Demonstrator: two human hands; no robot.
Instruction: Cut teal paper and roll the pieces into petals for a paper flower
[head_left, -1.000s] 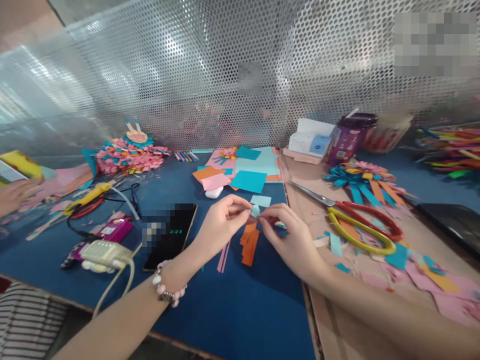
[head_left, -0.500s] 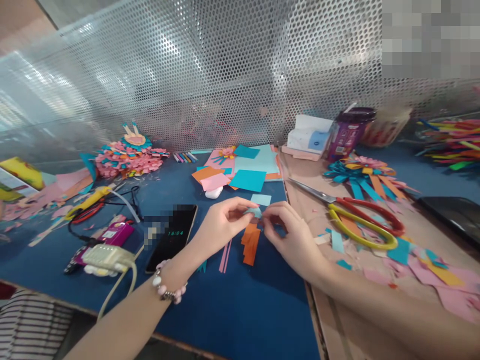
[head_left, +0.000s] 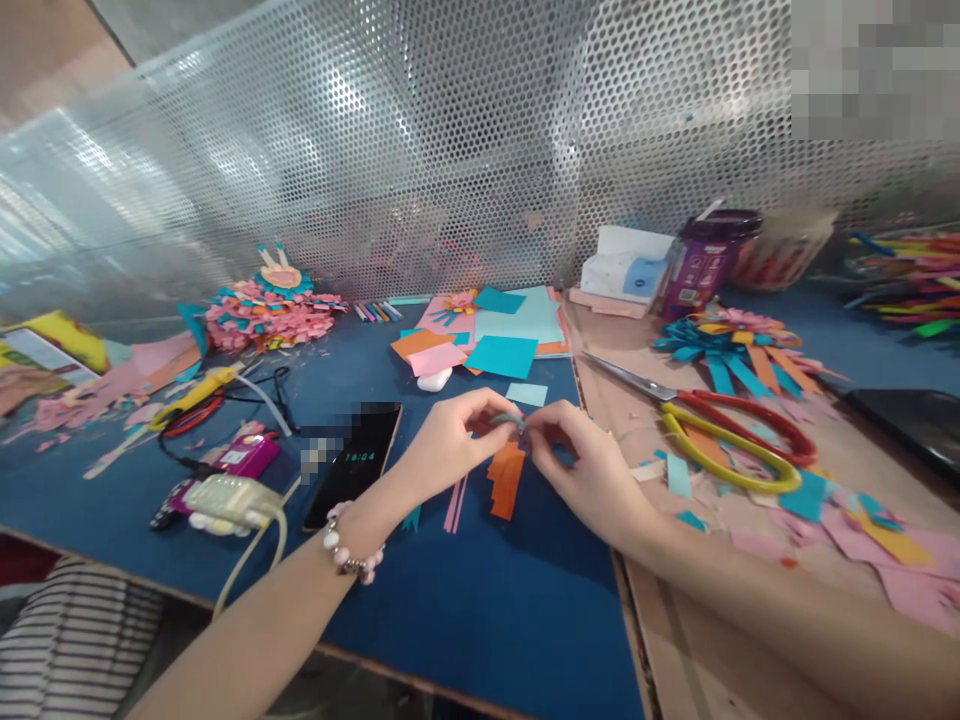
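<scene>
A small light-blue piece of paper [head_left: 511, 420] is pinched between the thumb and fingers of my left hand [head_left: 461, 435]. My right hand [head_left: 581, 460] is closed in a pinch at the paper's right end, its fingertips meeting those of the left; the paper is largely hidden there. Just below lie overlapping orange paper strips [head_left: 505, 482], with thin pink strips [head_left: 455, 503] to their left. Beyond my fingers a pale-blue paper rectangle [head_left: 527, 394] lies flat on the blue table [head_left: 480, 610].
Red-and-yellow-handled scissors [head_left: 739, 440] lie open at the right among paper scraps. A phone [head_left: 356, 470] and a cabled pale device [head_left: 229, 500] are on the left. Coloured sheets [head_left: 517, 320], a paper-strip flower [head_left: 739, 345] and a purple cup [head_left: 705, 265] stand farther back, before a perforated metal screen [head_left: 465, 150].
The light-blue paper has turned or curled between my fingertips and now shows as a narrower strip. My hands stay close together, and the camera view has shifted slightly.
</scene>
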